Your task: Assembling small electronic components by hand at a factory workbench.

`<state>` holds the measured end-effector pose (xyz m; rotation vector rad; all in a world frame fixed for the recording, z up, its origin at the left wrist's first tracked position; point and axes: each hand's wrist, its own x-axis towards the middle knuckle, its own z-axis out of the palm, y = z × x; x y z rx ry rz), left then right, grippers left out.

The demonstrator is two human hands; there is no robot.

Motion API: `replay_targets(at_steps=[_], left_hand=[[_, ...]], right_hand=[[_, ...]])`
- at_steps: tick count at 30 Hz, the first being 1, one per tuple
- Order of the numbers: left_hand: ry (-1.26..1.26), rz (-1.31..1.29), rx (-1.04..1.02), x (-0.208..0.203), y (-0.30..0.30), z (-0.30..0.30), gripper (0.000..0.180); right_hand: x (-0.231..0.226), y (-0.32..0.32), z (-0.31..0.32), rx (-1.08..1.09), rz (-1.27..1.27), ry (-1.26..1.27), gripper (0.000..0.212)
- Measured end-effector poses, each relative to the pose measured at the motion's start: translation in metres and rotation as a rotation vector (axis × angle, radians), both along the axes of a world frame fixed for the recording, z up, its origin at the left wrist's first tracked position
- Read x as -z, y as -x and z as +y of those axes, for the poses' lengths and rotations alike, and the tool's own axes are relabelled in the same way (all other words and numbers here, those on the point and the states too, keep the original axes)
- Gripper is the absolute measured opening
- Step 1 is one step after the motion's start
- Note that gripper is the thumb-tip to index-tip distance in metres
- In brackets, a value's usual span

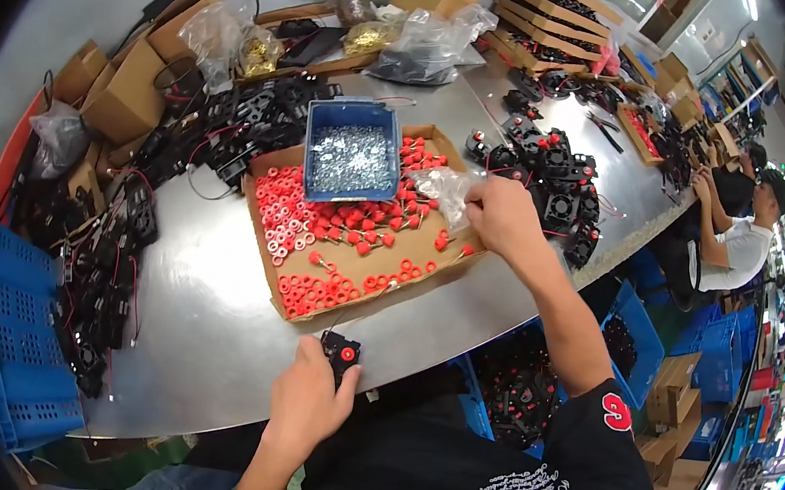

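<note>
Your left hand [307, 399] closed its grip on a small black square fan with a red round fitting [342, 352], held at the near edge of the grey metal bench [194, 310]. Farther out, your right hand [503, 216] pinched a clear plastic bag [446, 191] over the flat cardboard tray of red rubber grommets [268, 265]. Beyond stood a blue plastic bin of silver screws [352, 159].
</note>
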<state>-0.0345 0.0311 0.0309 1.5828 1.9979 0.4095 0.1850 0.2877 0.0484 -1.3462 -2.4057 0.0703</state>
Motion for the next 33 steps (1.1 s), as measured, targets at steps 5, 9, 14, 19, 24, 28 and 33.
replay_targets(at_steps=[5,9,14,19,24,28,33], left_hand=[[-0.002,-0.010,-0.011,0.001,-0.001,-0.001,0.053],[0.009,-0.031,-0.025,-0.002,-0.002,0.000,0.052],[-0.022,0.006,0.000,0.003,-0.001,0.000,0.049],[-0.025,-0.005,0.011,0.007,-0.002,0.002,0.049],[0.017,-0.030,-0.030,0.004,0.001,-0.004,0.049],[-0.010,-0.027,-0.049,0.009,-0.001,-0.003,0.048],[-0.026,-0.031,-0.029,0.004,-0.003,-0.001,0.048]], right_hand=[[0.020,0.007,0.027,-0.035,-0.075,0.123,0.017],[0.029,0.006,0.032,-0.075,-0.111,0.065,0.019],[0.007,0.008,0.054,-0.050,-0.185,0.231,0.022],[0.002,-0.002,0.049,0.079,-0.060,0.471,0.022],[-0.002,0.003,0.018,0.090,0.108,-0.027,0.020],[-0.014,0.025,-0.084,-0.157,0.524,0.662,0.018],[0.003,0.063,-0.142,-0.382,0.352,0.889,0.017]])
